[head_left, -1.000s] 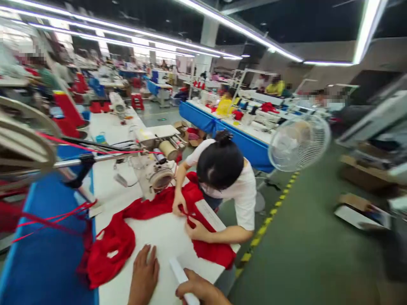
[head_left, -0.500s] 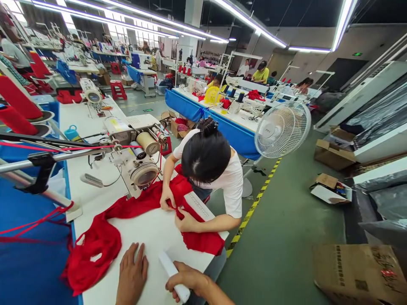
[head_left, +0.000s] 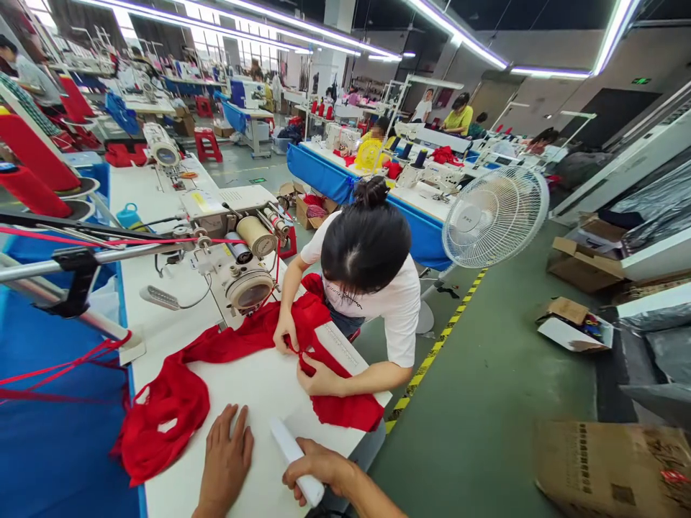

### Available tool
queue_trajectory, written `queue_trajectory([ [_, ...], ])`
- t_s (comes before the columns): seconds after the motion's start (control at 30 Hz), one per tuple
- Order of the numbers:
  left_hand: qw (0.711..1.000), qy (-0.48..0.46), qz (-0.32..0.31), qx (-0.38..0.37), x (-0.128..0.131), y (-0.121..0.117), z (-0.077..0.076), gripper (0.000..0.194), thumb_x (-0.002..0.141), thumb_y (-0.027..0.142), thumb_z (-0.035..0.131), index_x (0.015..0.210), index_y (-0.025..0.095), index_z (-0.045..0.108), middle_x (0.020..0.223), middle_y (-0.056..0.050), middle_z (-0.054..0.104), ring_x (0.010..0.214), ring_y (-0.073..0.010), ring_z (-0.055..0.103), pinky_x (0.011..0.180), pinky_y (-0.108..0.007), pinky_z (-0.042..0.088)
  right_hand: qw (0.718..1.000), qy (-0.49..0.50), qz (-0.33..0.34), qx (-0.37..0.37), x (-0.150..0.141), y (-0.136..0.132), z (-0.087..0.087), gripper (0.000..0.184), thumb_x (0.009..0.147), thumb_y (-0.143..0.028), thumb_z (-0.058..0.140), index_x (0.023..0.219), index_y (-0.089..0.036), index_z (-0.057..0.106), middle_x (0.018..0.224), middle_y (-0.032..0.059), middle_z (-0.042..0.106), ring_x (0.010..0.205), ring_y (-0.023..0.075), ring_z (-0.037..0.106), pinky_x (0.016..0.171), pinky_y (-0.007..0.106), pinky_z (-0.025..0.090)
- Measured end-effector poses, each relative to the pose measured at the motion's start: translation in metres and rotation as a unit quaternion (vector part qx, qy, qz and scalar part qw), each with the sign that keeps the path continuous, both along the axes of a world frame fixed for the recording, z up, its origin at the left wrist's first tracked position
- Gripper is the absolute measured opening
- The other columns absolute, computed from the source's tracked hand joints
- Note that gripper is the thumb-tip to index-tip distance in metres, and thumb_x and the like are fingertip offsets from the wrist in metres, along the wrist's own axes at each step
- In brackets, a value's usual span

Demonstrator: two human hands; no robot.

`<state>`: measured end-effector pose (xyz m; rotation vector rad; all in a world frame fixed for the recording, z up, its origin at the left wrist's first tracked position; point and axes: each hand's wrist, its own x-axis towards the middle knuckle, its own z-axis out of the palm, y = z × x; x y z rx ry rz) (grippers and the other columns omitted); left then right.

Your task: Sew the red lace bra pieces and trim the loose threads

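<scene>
My left hand point(head_left: 224, 460) lies flat and open on the white table point(head_left: 259, 403), just right of the bunched red fabric point(head_left: 162, 414). My right hand point(head_left: 313, 467) is closed around a white roll point(head_left: 294, 457) resting on the table near its front edge. Across the table a co-worker in a white shirt point(head_left: 396, 309) bends over the same red fabric, both of that person's hands point(head_left: 302, 360) pinching it beside a ruler strip point(head_left: 337, 345).
A sewing machine point(head_left: 237, 266) with red thread stands behind the fabric. Red thread cones point(head_left: 32, 165) sit at the far left above a blue surface point(head_left: 59, 446). A standing fan point(head_left: 494, 216), cardboard boxes point(head_left: 610, 464) and a yellow floor line point(head_left: 432, 356) lie to the right.
The view has swung and steadied, tilting slightly down. My hands have stayed in place on the table, the right still gripping the roll. The co-worker keeps working the fabric.
</scene>
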<state>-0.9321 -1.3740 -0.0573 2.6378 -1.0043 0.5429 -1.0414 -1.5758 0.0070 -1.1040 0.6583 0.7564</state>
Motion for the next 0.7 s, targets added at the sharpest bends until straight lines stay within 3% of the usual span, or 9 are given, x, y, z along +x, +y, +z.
queue_trajectory([
  [0.13,1.0,-0.016,-0.007,0.005,0.0009,0.0004,-0.0002,0.034,0.098,0.022,0.039,0.129,0.013,0.049,0.128,-0.019,0.055,0.123,-0.0325,0.052,0.097,-0.049,0.047,1.0,-0.002,0.009,0.006,0.0005,-0.0014,0.002,0.057,0.05,-0.027,0.075,0.1,-0.019,0.05,0.06,-0.0077,0.061,0.049,0.0107,0.056,0.048,0.021,0.043],
  [0.43,1.0,-0.017,-0.003,-0.007,0.0017,0.0007,-0.0012,0.035,0.098,0.022,0.039,0.13,0.015,0.049,0.129,-0.018,0.054,0.123,-0.0323,0.053,0.098,-0.049,0.047,1.0,-0.001,0.0,0.0,0.0009,-0.0003,-0.0008,0.053,0.051,-0.023,0.072,0.1,-0.016,0.052,0.064,-0.0046,0.063,0.05,0.0121,0.056,0.051,0.025,0.051],
  [0.7,1.0,-0.02,-0.005,-0.012,-0.0003,-0.001,0.0031,0.034,0.098,0.022,0.039,0.129,0.014,0.05,0.128,-0.019,0.054,0.123,-0.0332,0.052,0.098,-0.05,0.047,1.0,-0.016,0.0,0.01,0.0014,-0.0014,0.0049,0.053,0.047,-0.027,0.074,0.092,-0.019,0.049,0.061,-0.004,0.061,0.049,0.0126,0.056,0.05,0.024,0.044],
])
